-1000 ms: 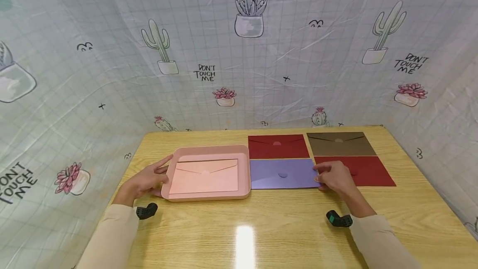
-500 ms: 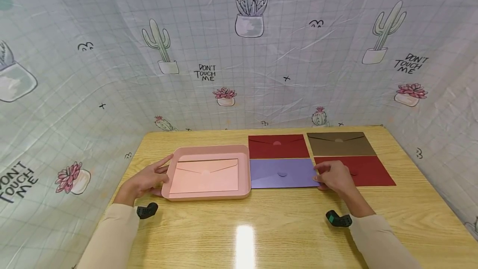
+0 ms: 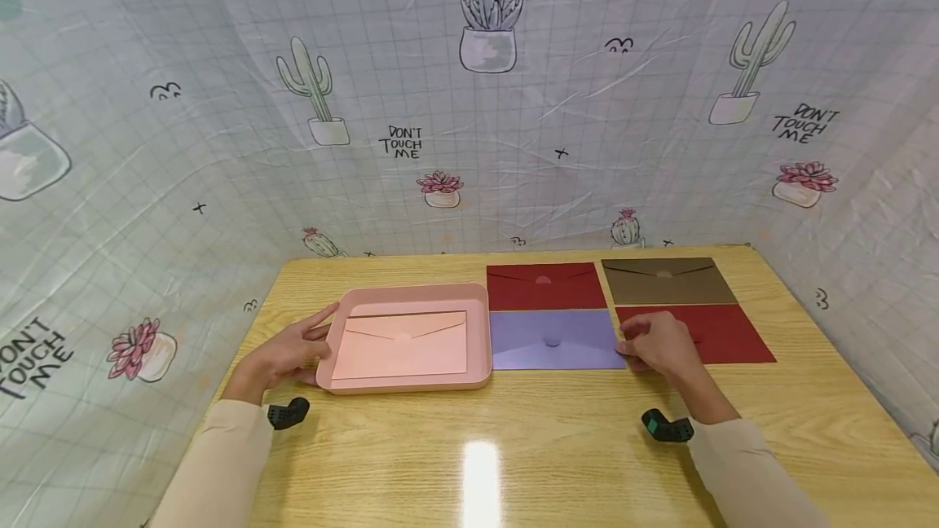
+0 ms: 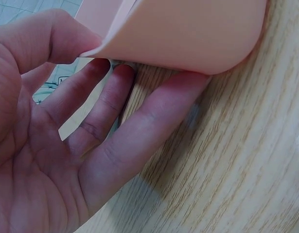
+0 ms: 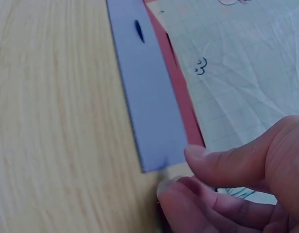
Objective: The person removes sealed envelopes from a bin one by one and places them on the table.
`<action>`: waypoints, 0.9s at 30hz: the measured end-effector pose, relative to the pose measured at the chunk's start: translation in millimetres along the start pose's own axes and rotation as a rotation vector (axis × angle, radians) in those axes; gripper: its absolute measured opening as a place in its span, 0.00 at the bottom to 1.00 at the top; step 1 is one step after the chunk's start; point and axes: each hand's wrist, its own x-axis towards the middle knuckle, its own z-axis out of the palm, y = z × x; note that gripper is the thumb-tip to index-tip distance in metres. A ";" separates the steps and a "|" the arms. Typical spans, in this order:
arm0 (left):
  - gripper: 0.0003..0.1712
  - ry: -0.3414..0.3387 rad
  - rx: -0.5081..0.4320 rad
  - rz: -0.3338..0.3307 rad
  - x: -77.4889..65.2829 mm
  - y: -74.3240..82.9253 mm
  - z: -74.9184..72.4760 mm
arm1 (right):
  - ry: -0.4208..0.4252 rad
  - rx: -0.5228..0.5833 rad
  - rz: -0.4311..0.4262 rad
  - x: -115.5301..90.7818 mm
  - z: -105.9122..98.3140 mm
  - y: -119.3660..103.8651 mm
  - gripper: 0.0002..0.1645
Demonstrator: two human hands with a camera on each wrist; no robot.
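Observation:
My left hand (image 3: 282, 355) grips the left end of a pink tray (image 3: 411, 295), thumb at the rim and fingers against its underside in the left wrist view. A peach envelope (image 3: 411, 357) lies flat inside the tray. Just right of the tray, a purple envelope (image 3: 543, 328) lies flat on the table, its flap facing up. At its right end is my right hand (image 3: 663, 345), with bent, relaxed fingers right beside the short edge. In the right wrist view, the thumb and fingertip stand apart at the end of the purple envelope (image 5: 144, 97).
A dark red envelope (image 3: 546, 296) lies behind the purple one. Farther right are a brown envelope (image 3: 675, 288) and, in front of it, another red envelope (image 3: 734, 336), partly covered by my right hand. A patterned cloth (image 3: 557, 104) hangs behind the wooden table (image 3: 572, 446).
The purple envelope's right end has settled flat and come slightly left, out of my right fingertips, which gripped it before. My left hand and the tray have stayed put.

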 end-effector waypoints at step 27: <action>0.59 0.033 0.023 -0.029 2.2 -1.7 0.3 | -0.251 0.411 -0.069 -6.2 17.0 -44.4 0.25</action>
